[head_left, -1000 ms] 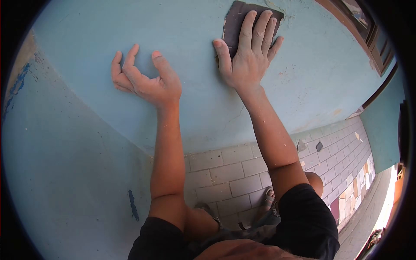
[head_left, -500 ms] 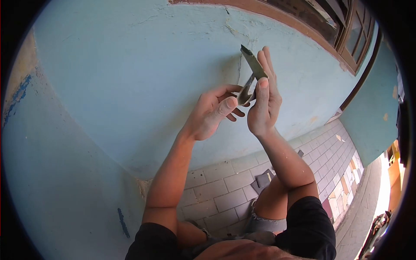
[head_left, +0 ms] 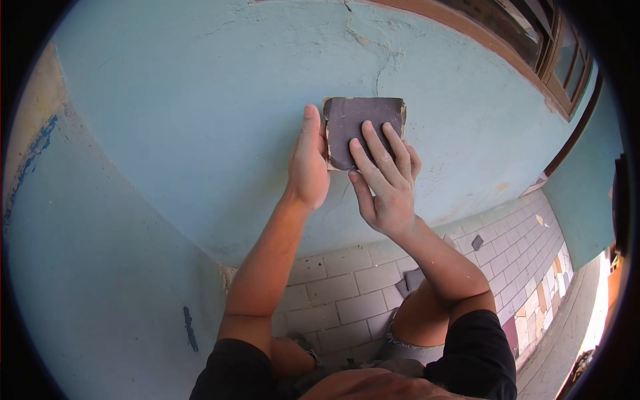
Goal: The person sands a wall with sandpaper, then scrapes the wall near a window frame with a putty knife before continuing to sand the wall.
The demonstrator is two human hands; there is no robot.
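Note:
A squarish folded piece of sandpaper (head_left: 345, 120), dark purplish grey with worn, pale edges, is held up in front of the wall. My left hand (head_left: 310, 163) grips it at the left edge, thumb pointing up and the other fingers mostly hidden behind it. Across its lower right face lie the spread fingers of my right hand (head_left: 387, 180), open, with the thumb near the bottom edge. Pale dust coats the fingers. Behind the sandpaper is the light blue wall (head_left: 200, 127), with a crack (head_left: 380, 73) running down towards it.
A brown wooden window frame (head_left: 480, 33) is at upper right. Grey paving (head_left: 360, 280) lies below, with dark flat pieces (head_left: 413, 279) by my leg and a small dark piece (head_left: 477, 243) farther right. A second blue wall (head_left: 120, 267) stands close on the left.
The sandpaper, bent and edge-on before, is now flattened with its dark face towards me. My right hand has moved from its side onto its front; my left has closed on its left edge.

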